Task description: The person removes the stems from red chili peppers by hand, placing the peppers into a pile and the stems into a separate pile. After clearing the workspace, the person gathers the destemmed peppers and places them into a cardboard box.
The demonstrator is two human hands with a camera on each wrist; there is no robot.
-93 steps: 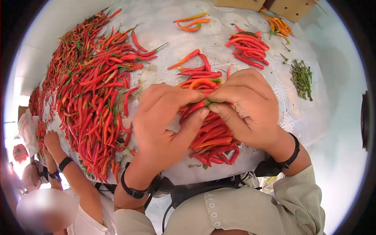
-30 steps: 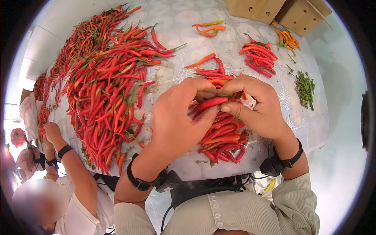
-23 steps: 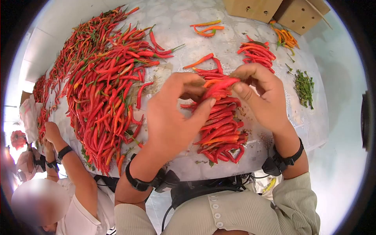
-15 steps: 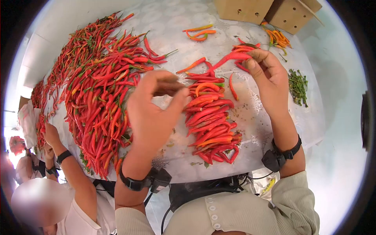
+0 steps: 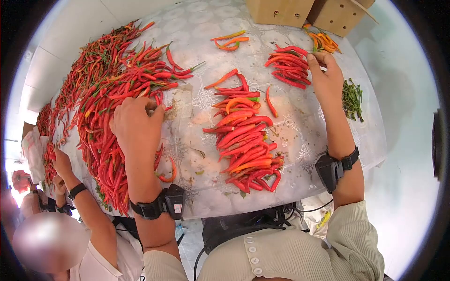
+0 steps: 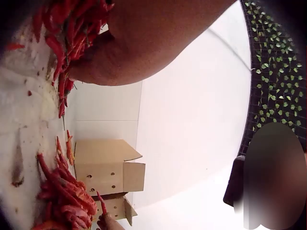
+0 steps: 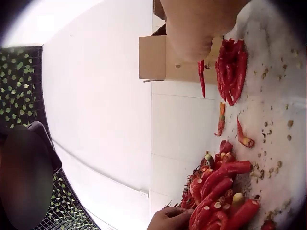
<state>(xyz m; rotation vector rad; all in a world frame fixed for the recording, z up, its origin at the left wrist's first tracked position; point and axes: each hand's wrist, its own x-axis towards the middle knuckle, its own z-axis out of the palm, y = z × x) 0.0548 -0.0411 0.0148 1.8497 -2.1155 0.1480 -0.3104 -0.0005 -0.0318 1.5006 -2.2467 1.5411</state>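
Observation:
My right hand (image 5: 327, 77) pinches a red chili pepper (image 5: 294, 48) by one end, over a small heap of red chilies (image 5: 288, 70) at the back right. In the right wrist view the same chili (image 7: 201, 79) sticks out below the fingers. My left hand (image 5: 138, 122) is at the large pile of red chilies (image 5: 103, 136), its fingers bent down among them; the fingertips are hidden, so I cannot tell whether they grip one. Between the hands a long row of chilies (image 5: 246, 140) lies stacked crosswise, with cut ends showing in the right wrist view.
Cardboard boxes (image 5: 281, 11) stand at the back edge. Orange chilies (image 5: 323, 41) lie before them, and a few more (image 5: 229, 42) at the back middle. Green stems (image 5: 351, 99) are heaped at the right. Another person's arm (image 5: 86, 203) reaches in at the left.
Both hands, earlier together at a chili over the row, have parted. The right has carried the chili to the back-right heap; the left has moved left to the big pile.

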